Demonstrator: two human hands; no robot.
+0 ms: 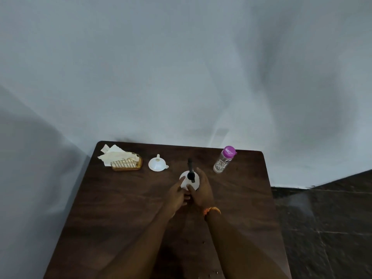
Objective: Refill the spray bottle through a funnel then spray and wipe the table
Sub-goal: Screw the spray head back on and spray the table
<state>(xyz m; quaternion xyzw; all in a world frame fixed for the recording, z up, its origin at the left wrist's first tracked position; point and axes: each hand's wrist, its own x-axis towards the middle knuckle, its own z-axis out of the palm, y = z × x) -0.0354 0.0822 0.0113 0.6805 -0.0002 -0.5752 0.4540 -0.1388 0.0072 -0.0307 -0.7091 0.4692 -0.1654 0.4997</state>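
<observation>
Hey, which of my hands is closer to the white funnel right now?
Left. Your left hand sits just right of and nearer you than the funnel; your right hand is farther right, across the spray bottle.

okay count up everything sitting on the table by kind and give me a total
Spray bottle: 1
Funnel: 1
Water bottle: 1
Napkin holder: 1, stuffed with tissues
Total: 4
</observation>
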